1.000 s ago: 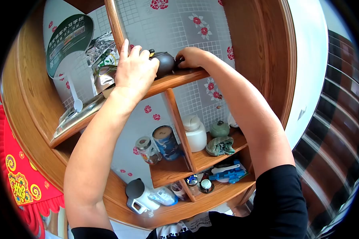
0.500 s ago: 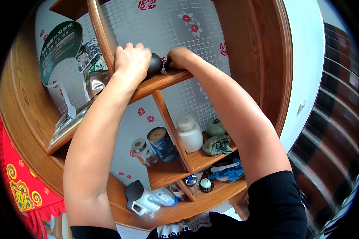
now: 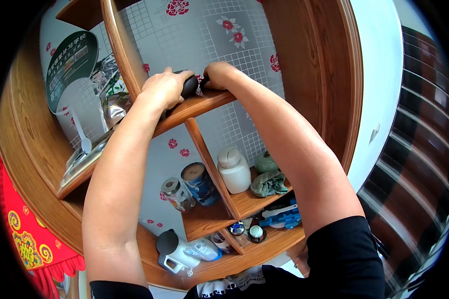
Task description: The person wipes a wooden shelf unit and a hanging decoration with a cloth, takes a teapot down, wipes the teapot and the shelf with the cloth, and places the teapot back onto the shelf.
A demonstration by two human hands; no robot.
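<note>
On the upper shelf sits a black rounded object [image 3: 188, 85], mostly covered by my left hand [image 3: 164, 90]. The fingers of that hand are bent around its left side and the thumb lies across its top. Just to the right, my right hand [image 3: 220, 75] is closed on a small black piece [image 3: 205, 82]; whether this belongs to the rounded object, I cannot tell. Both hands are close together above the wooden shelf board [image 3: 197, 108]. My palms and most fingertips are hidden.
A wooden divider [image 3: 119, 50] rises left of my hands, with a green paddle-shaped fan [image 3: 72, 65] and a silver foil bag [image 3: 112, 102] beyond it. Lower shelves hold a white canister [image 3: 234, 174], a blue tin [image 3: 200, 184], a glass jar [image 3: 178, 194] and a white kettle [image 3: 179, 256].
My left hand has slid slightly down and left, and its thumb now reaches over the black rounded object. My right hand stays at the small black piece. The view has shifted a little.
</note>
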